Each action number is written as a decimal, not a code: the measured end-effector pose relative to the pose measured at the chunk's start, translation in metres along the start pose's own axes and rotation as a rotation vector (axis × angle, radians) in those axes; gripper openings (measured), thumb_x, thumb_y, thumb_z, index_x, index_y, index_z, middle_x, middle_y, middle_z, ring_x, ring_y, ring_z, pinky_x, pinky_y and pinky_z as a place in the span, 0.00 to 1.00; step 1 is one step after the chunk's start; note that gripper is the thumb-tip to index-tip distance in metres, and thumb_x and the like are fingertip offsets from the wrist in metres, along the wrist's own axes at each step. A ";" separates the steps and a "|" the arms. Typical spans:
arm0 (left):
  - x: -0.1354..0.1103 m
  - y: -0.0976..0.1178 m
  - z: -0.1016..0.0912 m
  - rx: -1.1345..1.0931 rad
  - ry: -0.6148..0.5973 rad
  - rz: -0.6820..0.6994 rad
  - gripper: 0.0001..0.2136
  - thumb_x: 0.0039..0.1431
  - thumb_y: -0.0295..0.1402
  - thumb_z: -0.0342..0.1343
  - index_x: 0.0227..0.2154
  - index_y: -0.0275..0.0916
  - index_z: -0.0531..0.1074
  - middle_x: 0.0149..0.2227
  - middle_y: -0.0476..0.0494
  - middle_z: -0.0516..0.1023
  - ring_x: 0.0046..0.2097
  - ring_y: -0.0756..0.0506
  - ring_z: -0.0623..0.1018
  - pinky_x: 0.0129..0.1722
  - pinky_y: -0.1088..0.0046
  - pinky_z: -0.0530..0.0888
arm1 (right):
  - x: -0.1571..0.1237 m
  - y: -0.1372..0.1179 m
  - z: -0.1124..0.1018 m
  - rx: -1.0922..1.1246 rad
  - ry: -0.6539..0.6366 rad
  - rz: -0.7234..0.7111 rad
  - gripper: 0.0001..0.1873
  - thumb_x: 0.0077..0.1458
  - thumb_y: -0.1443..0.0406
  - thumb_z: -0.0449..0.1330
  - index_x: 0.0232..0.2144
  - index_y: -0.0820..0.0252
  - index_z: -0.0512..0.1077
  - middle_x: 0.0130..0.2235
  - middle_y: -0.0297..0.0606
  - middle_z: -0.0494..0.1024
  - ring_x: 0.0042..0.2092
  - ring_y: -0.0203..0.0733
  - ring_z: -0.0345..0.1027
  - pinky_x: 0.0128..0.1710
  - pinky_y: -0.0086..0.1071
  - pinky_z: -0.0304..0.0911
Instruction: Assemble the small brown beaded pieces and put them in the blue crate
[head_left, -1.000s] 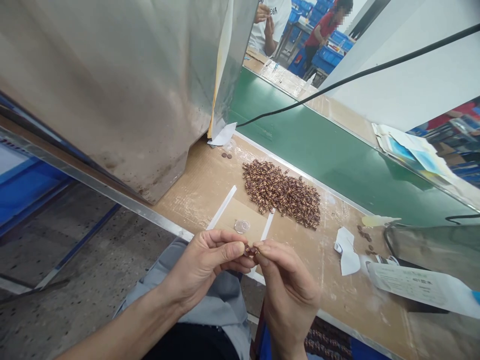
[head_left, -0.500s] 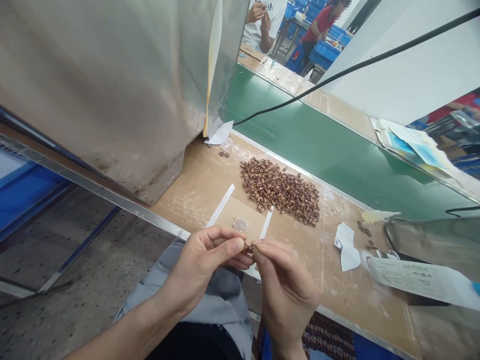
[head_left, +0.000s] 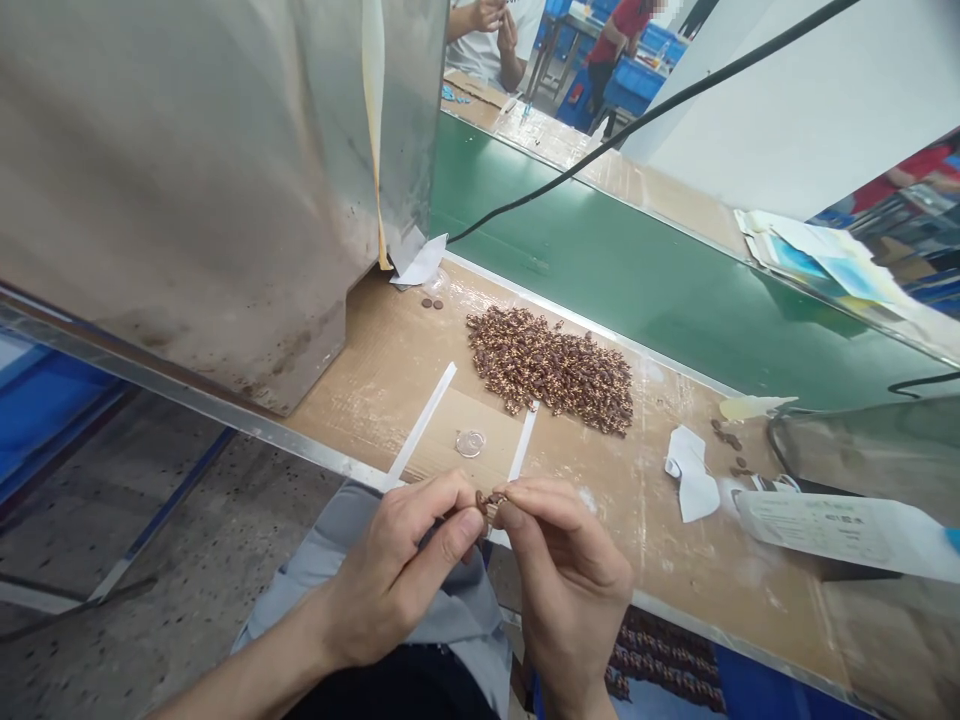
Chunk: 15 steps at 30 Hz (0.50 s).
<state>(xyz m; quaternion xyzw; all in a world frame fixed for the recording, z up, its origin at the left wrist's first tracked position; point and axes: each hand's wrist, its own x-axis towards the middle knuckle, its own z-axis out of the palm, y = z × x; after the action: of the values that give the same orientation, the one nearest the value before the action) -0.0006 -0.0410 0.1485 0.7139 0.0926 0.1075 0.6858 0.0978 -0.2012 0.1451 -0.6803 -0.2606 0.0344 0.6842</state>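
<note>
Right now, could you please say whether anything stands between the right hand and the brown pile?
Nothing visible does; only a flat white strip and cardboard lie between the right hand and the brown pile.

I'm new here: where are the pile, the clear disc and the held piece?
Pile point(head_left: 551, 370): head view, middle of the heap.
Clear disc point(head_left: 471, 444): head view, its centre.
Held piece point(head_left: 491, 499): head view, its exposed middle.

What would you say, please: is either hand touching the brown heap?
No, the left hand and the right hand meet at a small brown piece, apart from the brown heap.
</note>
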 end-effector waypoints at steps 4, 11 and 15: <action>0.003 -0.002 -0.001 0.009 -0.049 0.006 0.20 0.88 0.44 0.53 0.35 0.43 0.72 0.34 0.49 0.77 0.36 0.47 0.77 0.42 0.70 0.72 | 0.000 0.002 0.000 0.019 -0.002 -0.016 0.11 0.74 0.72 0.75 0.48 0.47 0.91 0.44 0.35 0.89 0.45 0.42 0.84 0.44 0.32 0.81; 0.011 -0.008 -0.004 0.055 -0.082 0.016 0.20 0.89 0.43 0.52 0.35 0.43 0.72 0.33 0.50 0.75 0.35 0.48 0.76 0.39 0.71 0.73 | 0.000 0.008 0.000 0.072 0.011 0.030 0.13 0.74 0.73 0.74 0.48 0.46 0.90 0.44 0.34 0.89 0.45 0.42 0.84 0.44 0.33 0.80; 0.010 -0.011 -0.004 0.127 -0.108 0.011 0.21 0.88 0.42 0.53 0.35 0.43 0.76 0.32 0.51 0.76 0.34 0.48 0.78 0.37 0.73 0.74 | 0.000 0.010 -0.002 0.105 0.054 0.056 0.09 0.76 0.69 0.74 0.48 0.47 0.91 0.44 0.36 0.90 0.43 0.43 0.86 0.44 0.35 0.80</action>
<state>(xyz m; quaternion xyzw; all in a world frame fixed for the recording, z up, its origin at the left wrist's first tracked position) 0.0083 -0.0339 0.1376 0.7612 0.0582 0.0667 0.6425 0.1011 -0.2021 0.1359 -0.6511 -0.2205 0.0488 0.7246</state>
